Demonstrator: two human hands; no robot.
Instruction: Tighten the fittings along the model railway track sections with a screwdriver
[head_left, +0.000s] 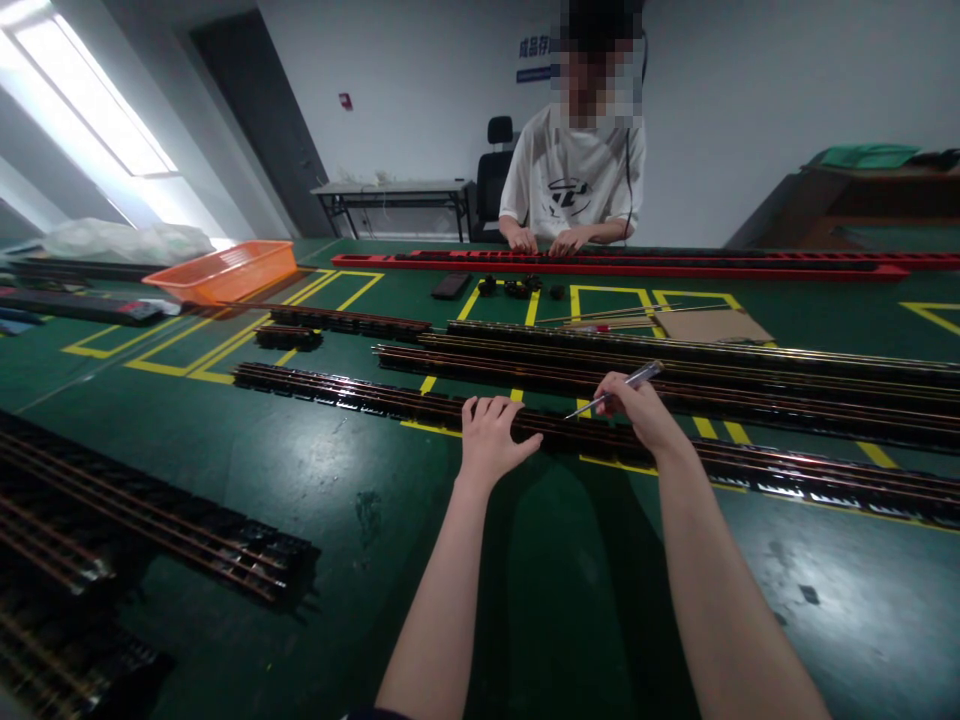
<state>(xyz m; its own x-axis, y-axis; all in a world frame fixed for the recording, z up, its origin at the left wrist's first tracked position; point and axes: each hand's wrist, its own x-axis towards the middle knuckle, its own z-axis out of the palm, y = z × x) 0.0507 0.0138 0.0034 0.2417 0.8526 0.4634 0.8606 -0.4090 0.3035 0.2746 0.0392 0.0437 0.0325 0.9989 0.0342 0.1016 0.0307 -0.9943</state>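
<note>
A: Hand status?

B: Left hand (491, 437) flat, fingers spread, palm down on the nearest black strip (390, 403), holding nothing. Right hand (641, 410) is closed around a thin silver tool (616, 389), tip pointing left and down toward the same strip.

A: Strip location?

B: Lying across the green table (300, 470), front row of several long parallel strips.

A: Anything else?

B: Person in a white shirt (574, 180) opposite, both hands on a red rail (637, 265). Orange basket (225, 270) far left.
</note>
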